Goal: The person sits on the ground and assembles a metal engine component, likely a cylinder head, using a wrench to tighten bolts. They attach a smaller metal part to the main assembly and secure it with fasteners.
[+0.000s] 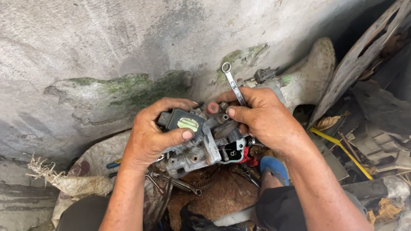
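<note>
Left hand (152, 135) clamps grey carburettor body (202, 142) (held above cluttered ground); right hand (264, 118) fingers closed around ring spanner (232, 84). Risk: spanner slipping off fastener, greasy grip likely cause

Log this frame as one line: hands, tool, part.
left hand: grips grey metal engine part | right hand: holds spanner against part's top | spot: over sacks, beside concrete wall
</note>
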